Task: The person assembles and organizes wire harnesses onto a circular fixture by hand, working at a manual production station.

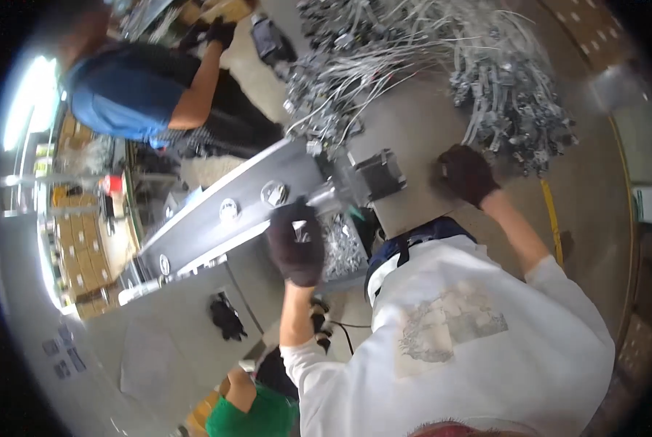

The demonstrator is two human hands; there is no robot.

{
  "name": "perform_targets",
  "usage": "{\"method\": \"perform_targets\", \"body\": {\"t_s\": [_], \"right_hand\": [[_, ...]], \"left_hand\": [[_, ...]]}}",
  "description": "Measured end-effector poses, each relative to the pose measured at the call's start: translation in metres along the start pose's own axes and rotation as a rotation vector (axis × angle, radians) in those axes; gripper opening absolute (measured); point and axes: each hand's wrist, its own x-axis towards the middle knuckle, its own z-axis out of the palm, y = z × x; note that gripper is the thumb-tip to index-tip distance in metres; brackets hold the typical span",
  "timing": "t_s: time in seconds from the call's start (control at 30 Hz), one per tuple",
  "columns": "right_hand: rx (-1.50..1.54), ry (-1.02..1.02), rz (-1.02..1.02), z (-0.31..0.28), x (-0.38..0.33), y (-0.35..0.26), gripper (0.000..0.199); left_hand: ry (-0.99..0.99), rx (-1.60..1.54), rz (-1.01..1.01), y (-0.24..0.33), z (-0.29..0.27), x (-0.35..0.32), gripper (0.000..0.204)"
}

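Observation:
My left hand [297,246], in a dark glove, is over the near edge of a grey conveyor belt [203,227]. Its back faces up and its fingertips are hidden. Beside its fingers is a blurred silvery metal part [323,195]; whether I hold it cannot be made out. A dark, boxy block [379,175] sits at the belt's right end. My right hand [468,175], also dark-gloved, is closed with curled fingers at the right side of a grey tabletop [406,120]. Anything inside that grip is hidden.
Heaps of cabled metal parts [511,102] cover the table's far side. Round metal pieces [229,210] lie along the belt. Below it stands a bin of small silvery parts [342,244]. A person in blue [133,91] works far left; another in green [253,411] is near left.

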Motion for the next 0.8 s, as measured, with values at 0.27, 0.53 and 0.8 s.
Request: {"method": "perform_targets", "body": {"t_s": [0.27, 0.53, 0.8], "right_hand": [[0.794, -0.010, -0.336, -0.064, -0.048, -0.140, 0.044], [0.890, 0.183, -0.233, -0.037, -0.054, -0.104, 0.034], [1.632, -0.337, 0.363, -0.013, -0.030, -0.131, 0.050]], "left_hand": [[-0.669, -0.789, -0.626, 0.072, 0.088, -0.017, 0.050], [-0.947, -0.994, -0.633, 0.038, 0.076, -0.018, 0.039], [-1.360, -0.567, -0.741, -0.041, 0.025, -0.084, 0.025]]}}
